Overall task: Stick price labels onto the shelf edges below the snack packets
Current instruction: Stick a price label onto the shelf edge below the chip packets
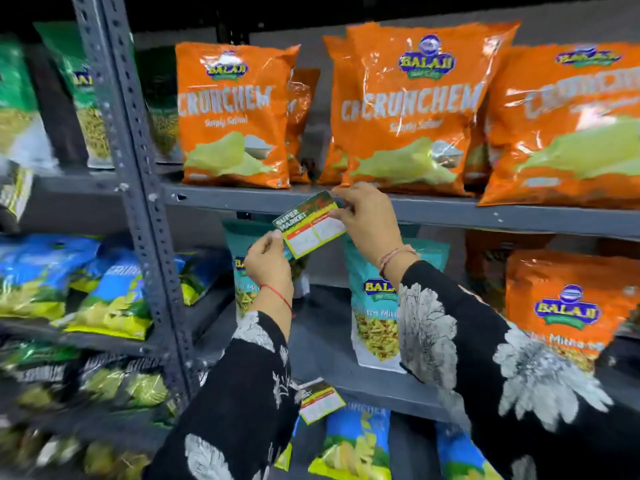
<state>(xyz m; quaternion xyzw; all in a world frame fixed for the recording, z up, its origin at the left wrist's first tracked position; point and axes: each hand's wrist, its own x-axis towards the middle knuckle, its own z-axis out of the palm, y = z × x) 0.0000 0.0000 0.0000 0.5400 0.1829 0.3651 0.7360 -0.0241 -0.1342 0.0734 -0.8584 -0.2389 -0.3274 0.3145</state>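
A green, yellow and red price label (309,225) reading "SUPER MARKET" is held tilted against the grey shelf edge (485,213) below the orange Crunchem packets (235,116). My left hand (268,261) pinches the label's lower left corner. My right hand (363,220) grips its upper right end with thumb and fingers, right at the shelf edge. A second label of the same kind (320,400) hangs on the edge of the lower shelf.
A perforated grey upright post (138,202) stands left of my hands. Teal mixture packets (374,306) and an orange packet (568,306) stand on the shelf below. Blue and green packets (86,289) fill the left bay and the lowest shelf.
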